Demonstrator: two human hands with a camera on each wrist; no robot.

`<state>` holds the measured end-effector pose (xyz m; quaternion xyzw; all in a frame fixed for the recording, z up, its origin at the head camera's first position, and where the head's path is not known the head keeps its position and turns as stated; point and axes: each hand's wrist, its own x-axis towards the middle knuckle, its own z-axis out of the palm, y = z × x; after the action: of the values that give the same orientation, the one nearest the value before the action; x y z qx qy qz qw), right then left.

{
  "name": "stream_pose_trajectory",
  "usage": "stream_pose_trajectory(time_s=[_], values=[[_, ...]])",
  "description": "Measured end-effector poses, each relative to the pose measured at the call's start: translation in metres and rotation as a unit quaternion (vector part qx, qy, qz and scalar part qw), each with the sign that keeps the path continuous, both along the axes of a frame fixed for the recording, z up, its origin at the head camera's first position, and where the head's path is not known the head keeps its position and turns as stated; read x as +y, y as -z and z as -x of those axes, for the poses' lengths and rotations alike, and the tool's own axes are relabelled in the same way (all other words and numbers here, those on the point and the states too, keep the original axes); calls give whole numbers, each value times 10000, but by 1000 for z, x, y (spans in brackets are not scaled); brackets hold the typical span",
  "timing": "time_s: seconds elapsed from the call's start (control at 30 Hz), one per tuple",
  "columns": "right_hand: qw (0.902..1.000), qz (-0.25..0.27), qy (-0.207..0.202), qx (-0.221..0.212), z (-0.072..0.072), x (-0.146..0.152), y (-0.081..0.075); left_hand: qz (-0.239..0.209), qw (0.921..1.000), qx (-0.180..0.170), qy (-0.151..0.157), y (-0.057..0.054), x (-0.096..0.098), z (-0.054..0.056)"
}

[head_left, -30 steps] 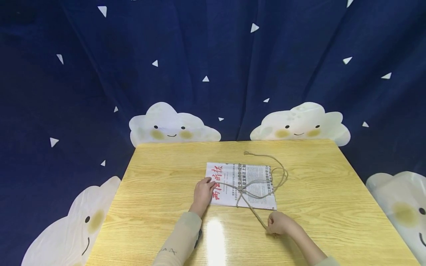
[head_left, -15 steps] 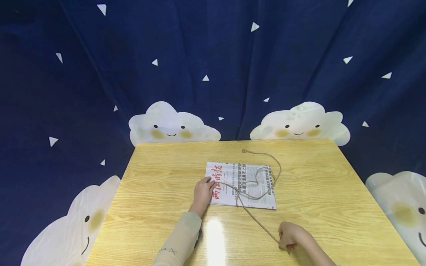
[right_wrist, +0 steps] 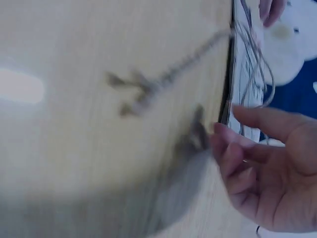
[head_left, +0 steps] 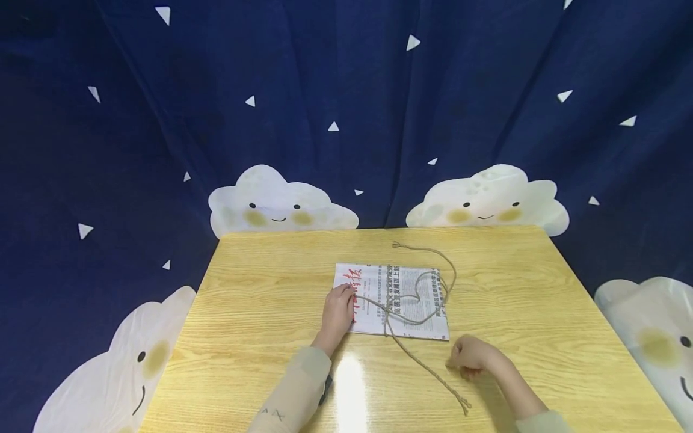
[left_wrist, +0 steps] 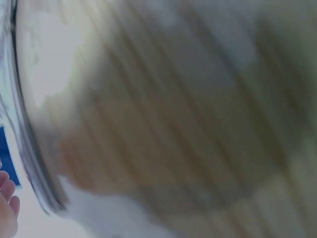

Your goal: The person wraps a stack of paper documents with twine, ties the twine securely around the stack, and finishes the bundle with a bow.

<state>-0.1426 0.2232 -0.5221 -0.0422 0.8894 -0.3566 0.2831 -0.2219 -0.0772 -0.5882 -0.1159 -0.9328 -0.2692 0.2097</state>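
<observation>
Steady the newspaper with your left grip, pinch unclear; your right grip, loosely curled, holds no cord.

The paper lies flat on the table, white with black print and red characters partly hidden by my left hand, which rests at its left edge. From my left fingertips the tan rope runs to a crossing near the paper's middle and curves loosely over the right half. One tufted end lies beyond the far edge, the other nearer me, apart from my right hand.
</observation>
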Motion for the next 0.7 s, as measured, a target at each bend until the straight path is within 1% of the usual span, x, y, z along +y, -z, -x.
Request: stream_pose_trajectory(time_s=[0.07,0.13,0.2,0.27,0.3,0.33,0.37,0.4,0.5,0.57,0.7], values=[[9986,176,360,338,18,7,3,-211,9997,-67,99,-6,11,-4],[9941,206,782,727,36,13,8,-386,9980,-449,203,-12,22,-11],[9887,143,1092,1016,55,19,15,-476,9939,-935,328,-16,35,-20],[9834,84,1386,1170,73,23,23,-510,9874,-1444,397,-18,48,-31],[9808,67,1516,1227,81,24,26,-500,9844,-1637,398,-17,54,-37],[9782,6,1630,1285,88,24,29,-492,9815,-1810,392,-16,59,-42],[9760,-66,1787,1243,95,24,31,-491,9789,-1949,376,-15,64,-47],[9729,-152,1932,1258,101,22,33,-498,9779,-2003,326,-13,69,-51],[9636,-366,2361,1197,112,15,36,-557,9749,-2152,113,-8,78,-61],[9573,-525,2614,1120,115,10,37,-624,9743,-2166,15,-5,81,-63],[9511,-776,2833,955,117,4,39,-782,9731,-2164,-73,-3,83,-65]])
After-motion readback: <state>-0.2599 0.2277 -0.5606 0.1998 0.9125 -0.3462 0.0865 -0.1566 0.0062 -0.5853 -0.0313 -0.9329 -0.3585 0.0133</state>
